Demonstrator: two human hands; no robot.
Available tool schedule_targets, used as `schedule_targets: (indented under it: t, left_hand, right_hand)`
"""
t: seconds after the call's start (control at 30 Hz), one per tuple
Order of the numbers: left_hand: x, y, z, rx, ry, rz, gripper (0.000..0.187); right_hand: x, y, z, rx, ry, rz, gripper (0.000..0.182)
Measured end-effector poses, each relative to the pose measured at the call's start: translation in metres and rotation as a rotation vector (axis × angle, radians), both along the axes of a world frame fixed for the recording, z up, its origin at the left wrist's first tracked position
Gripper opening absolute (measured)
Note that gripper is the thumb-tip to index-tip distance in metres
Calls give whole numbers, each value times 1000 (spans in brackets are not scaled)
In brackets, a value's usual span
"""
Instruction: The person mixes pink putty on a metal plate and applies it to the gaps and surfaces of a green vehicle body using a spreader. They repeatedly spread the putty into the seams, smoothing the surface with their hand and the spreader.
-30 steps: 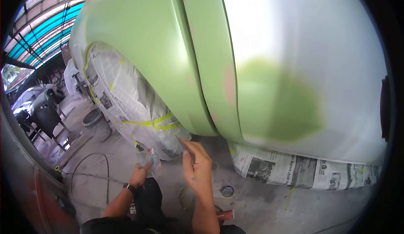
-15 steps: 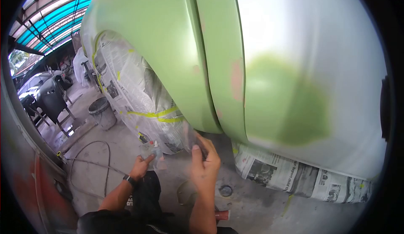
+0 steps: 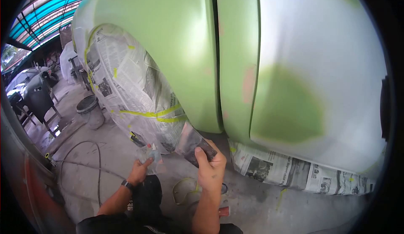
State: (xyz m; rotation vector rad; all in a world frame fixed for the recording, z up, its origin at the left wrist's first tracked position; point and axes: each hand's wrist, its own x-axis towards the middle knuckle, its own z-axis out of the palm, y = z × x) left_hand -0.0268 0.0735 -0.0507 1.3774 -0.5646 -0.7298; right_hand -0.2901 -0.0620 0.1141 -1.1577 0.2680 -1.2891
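Observation:
My right hand (image 3: pixel 211 168) grips a flat, greyish putty spreader (image 3: pixel 188 143), thumb on its near face. Its wide end points up and left, in front of the newspaper-covered wheel (image 3: pixel 126 78) and below the lower edge of the green-primed car fender (image 3: pixel 168 44). Lower and to the left, my left hand (image 3: pixel 139 171) is closed on a clear, flat piece (image 3: pixel 148 155) with small white and reddish parts by it; its exact kind cannot be made out. A dark wristband (image 3: pixel 127 185) is on the left wrist.
Newspaper (image 3: pixel 290 171) covers the sill under the green and white door (image 3: pixel 290 107). A grey bucket (image 3: pixel 90 112) and a looped hose (image 3: pixel 100 162) are on the concrete floor at left. A yellow-green tape loop (image 3: pixel 179 192) and a red object (image 3: pixel 224 211) lie near my right forearm.
My right hand has moved slightly right, and the blurred spreader now shows its broad face clearly. My left hand keeps its hold. The view has shifted a little.

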Motion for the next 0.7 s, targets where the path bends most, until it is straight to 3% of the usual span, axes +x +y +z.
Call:
schedule_targets:
  t: [0.13,0.3,0.7]
  left_hand:
    - [10,5,-7,-37,29,-48,30]
    - [7,12,33,-61,139,81,32]
    - [42,-24,59,-276,152,26,35]
  right_hand:
    - [10,2,3,-97,186,-202,28]
    - [17,0,7,-179,200,-252,29]
    - [46,0,-8,-211,333,-264,32]
